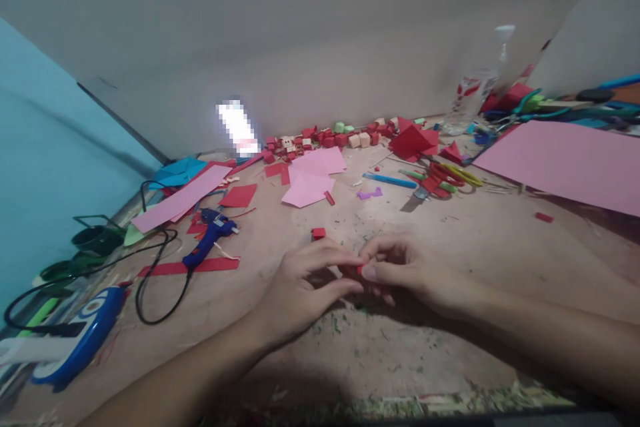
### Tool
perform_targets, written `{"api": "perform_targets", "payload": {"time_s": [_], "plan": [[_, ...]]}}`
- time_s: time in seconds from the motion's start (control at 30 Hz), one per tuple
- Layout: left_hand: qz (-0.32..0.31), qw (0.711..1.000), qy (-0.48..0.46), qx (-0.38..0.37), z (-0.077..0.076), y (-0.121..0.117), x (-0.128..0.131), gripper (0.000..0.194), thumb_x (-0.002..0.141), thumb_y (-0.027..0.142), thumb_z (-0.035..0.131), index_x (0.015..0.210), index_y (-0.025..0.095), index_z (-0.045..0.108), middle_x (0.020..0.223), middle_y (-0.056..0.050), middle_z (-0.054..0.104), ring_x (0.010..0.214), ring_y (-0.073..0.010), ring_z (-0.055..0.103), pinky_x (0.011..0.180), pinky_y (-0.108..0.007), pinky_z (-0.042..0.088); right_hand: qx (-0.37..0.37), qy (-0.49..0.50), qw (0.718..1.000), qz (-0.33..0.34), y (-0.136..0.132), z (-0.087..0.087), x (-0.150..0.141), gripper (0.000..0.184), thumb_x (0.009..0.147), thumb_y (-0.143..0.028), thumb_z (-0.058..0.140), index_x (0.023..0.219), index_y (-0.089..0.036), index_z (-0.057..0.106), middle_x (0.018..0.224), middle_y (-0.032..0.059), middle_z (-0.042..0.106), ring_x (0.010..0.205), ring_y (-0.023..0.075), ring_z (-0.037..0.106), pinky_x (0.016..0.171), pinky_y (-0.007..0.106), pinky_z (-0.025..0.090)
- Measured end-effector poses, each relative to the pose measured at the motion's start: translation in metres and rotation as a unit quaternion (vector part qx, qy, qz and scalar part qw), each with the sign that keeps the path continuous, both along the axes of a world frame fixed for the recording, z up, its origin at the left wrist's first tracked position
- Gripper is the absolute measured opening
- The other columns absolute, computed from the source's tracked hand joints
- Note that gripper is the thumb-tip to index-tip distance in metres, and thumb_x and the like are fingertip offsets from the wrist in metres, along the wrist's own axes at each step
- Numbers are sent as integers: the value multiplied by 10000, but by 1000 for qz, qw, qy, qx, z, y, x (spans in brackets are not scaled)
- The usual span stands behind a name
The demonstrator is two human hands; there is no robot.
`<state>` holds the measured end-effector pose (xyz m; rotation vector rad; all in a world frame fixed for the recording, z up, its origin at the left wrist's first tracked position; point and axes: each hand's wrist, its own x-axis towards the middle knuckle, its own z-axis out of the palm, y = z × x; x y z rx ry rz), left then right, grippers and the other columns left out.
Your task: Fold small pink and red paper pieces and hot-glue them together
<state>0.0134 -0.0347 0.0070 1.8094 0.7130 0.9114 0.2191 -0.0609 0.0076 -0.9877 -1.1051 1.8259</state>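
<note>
Near the middle of the table, my left hand [310, 280] and my right hand [400, 270] meet at the fingertips around a small red paper piece [359, 269]. My right thumb and forefinger pinch it. The fingertips of my left hand close on its other side, with the left thumb a little lower. Most of the piece is hidden by the fingers, so its shape cannot be made out. Just beyond my left hand sits a small red paper cube [319, 233].
A blue glue gun [213, 240] with a black cord lies left, by a red strip [220, 265]. Pink paper [307, 188], many little paper cubes [327, 140], a blue pen [390, 180] and scissors [445, 175] lie behind. A clear bottle [473, 90] stands back right.
</note>
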Motion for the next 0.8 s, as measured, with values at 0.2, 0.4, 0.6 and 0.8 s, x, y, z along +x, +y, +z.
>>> {"api": "perform_targets", "payload": {"time_s": [0.2,0.4,0.6,0.8], "plan": [[-5,994,19,109,0,-1,-4,107,890,144,721,975,163,784,880,-66,743,796,-147,685,736,-255,543,-82,52,995,39,-2,-5,-2,284,749,-348,862,815,-136,686,594,-17,662,474,60,571,500,170,451],[-21,923,118,365,2,1,-8,136,884,58,671,1001,113,712,873,-95,758,771,-180,664,708,-314,489,-53,-15,997,48,0,0,-2,309,737,-374,866,871,-131,730,625,-8,659,502,66,543,483,173,425],[-18,917,149,371,-4,-2,-5,139,885,45,650,993,121,690,857,-86,745,769,-183,672,692,-310,494,-37,-86,995,40,2,-1,-2,282,738,-383,853,817,-141,733,577,-17,629,484,69,518,440,165,372],[-6,921,131,367,-3,-2,-6,192,894,62,664,1065,143,693,925,-82,755,802,-173,686,725,-290,529,-62,-42,996,48,3,2,2,260,748,-350,845,827,-129,733,618,-2,669,502,72,573,480,174,429]]}}
